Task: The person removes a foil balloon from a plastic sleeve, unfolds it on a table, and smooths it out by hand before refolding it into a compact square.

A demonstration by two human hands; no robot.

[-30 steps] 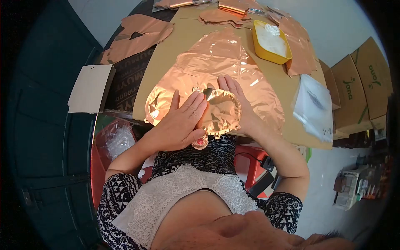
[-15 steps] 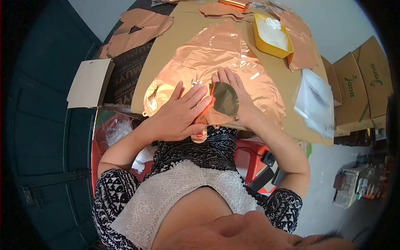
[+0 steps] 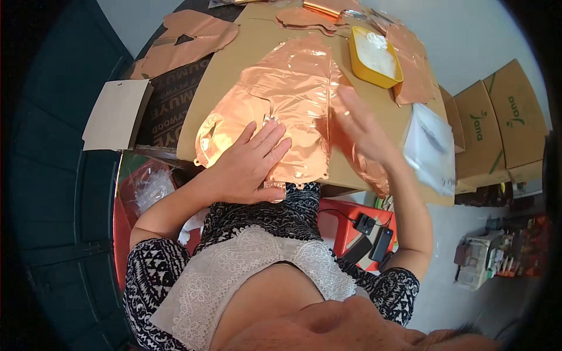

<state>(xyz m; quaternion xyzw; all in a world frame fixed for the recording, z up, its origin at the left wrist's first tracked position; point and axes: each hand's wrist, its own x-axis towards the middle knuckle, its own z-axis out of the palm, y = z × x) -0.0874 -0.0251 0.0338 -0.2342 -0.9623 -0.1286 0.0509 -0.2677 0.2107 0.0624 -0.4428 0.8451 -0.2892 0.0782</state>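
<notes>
A flat, uninflated copper-coloured foil balloon point(image 3: 304, 88) lies at the near edge of the table, its right part creased along a fold line. My left hand point(image 3: 252, 161) rests palm down on its lower left, fingers stretched out and thumb near the lower edge. Under that thumb a short foil strip point(image 3: 276, 191) sticks out past the table edge. Over the balloon's right side is my right hand point(image 3: 367, 134), slightly blurred, fingers extended and nothing held in them. Small tabs show along the balloon's lower rim.
Brown cardboard point(image 3: 202, 96) covers the table. A yellow tub point(image 3: 377, 79) of white material stands at the back right, near more copper foil sheets point(image 3: 413, 64). Clear plastic bags point(image 3: 430, 146) lie on the right. Another foil piece point(image 3: 187, 41) and a white box point(image 3: 114, 114) are on the left.
The dark gold foil flap between my hands has folded down, leaving a flat copper surface there. My right hand has moved right, away from my left, which stays on the balloon.
</notes>
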